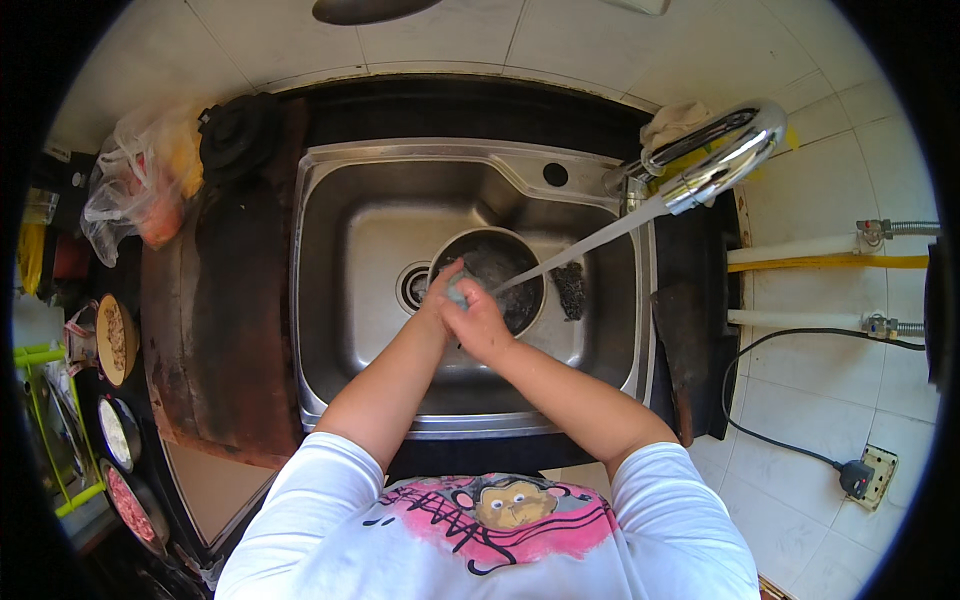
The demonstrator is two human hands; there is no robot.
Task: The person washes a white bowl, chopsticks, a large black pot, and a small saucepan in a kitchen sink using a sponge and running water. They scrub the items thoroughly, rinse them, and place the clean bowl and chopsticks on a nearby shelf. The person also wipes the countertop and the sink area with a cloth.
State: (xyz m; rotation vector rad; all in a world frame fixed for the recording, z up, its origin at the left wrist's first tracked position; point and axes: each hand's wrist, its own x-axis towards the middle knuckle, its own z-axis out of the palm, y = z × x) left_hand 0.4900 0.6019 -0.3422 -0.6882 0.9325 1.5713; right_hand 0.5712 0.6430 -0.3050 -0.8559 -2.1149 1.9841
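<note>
My left hand (438, 288) and my right hand (482, 328) are close together over a round metal bowl (522, 245) in the steel sink (372, 265). Their fingers are closed around a small pale blue-green thing (457, 294), mostly hidden by them, so I cannot tell its kind. Water (600, 237) runs in a slanting stream from the chrome faucet (728, 165) at the upper right into the bowl. Beside the bowl's right edge, a dark mesh-like pad (569, 291) lies on the sink floor. Part of the drain (412, 287) shows at the bowl's left.
A dark wooden board (215, 320) covers the counter left of the sink. Beyond it stand a plastic bag (140, 190) and several food bowls, one with pink meat (130, 500). A dark cleaver (676, 345) lies along the sink's right side. A plug (857, 478) sits in a wall socket.
</note>
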